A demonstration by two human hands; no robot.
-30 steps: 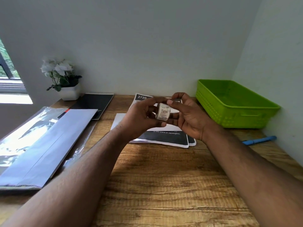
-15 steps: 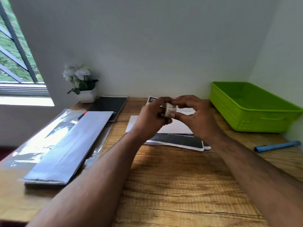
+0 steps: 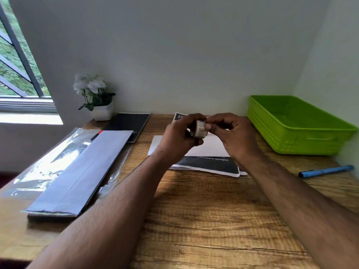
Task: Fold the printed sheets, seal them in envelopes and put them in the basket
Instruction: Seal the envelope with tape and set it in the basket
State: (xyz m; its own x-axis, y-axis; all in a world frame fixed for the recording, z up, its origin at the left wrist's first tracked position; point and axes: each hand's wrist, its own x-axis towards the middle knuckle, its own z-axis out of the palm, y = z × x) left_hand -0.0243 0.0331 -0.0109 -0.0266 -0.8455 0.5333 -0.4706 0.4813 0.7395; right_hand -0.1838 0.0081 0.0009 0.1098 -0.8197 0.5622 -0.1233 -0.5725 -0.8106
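A small roll of white printed tape (image 3: 200, 129) is held above the desk between both hands. My left hand (image 3: 179, 136) grips the roll from the left with thumb and fingers curled round it. My right hand (image 3: 231, 135) pinches at the roll's right edge with thumb and fingertips. Below the hands lies a white envelope (image 3: 209, 147) on top of printed sheets (image 3: 213, 166) with black bands. The green plastic basket (image 3: 299, 125) stands at the back right, with nothing visible inside.
A stack of long grey envelopes (image 3: 81, 171) on clear plastic wrap (image 3: 48, 160) lies at the left. A black notebook (image 3: 128, 124) and a white flower pot (image 3: 101, 111) stand at the back. A blue pen (image 3: 326, 171) lies at the right, near the wall.
The camera view has swung slightly left and up. Both hands stay on the tape roll; my right fingers have shifted along its edge.
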